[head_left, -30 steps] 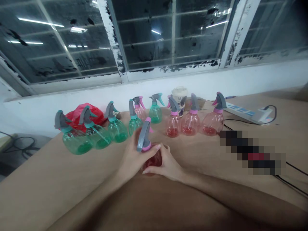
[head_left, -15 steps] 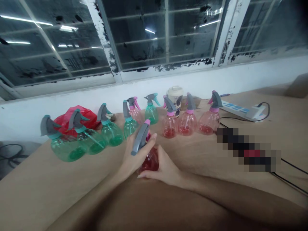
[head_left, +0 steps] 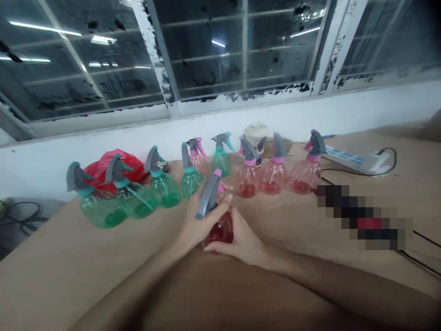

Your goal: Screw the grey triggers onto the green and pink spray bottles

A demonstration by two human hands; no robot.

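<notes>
Between my hands, near the table's front, is a pink spray bottle (head_left: 222,231) with a grey head and a pink trigger. My left hand (head_left: 198,220) is closed round its neck and upper side, thumb across the front. Lower down, my right hand (head_left: 246,239) grips the bottle's body, with the thumb near its base. Red liquid shows inside it. Beyond my hands several green spray bottles (head_left: 165,191) stand in a slanting row at the left, green liquid in the bottoms of some. To the right stand pink spray bottles (head_left: 248,181) with a little red liquid.
A red plastic bag (head_left: 134,168) lies behind the green bottles. By the wall stands a lidded paper cup (head_left: 257,138). A white power strip (head_left: 358,158) with a black cable lies at the right, near a blurred-out dark object (head_left: 365,220). The wooden table (head_left: 103,266) meets a windowed wall.
The whole view has shifted slightly, so things appear a little further right. Both hands keep their hold on the pink spray bottle; fingertips of my left hand now show beside the trigger.
</notes>
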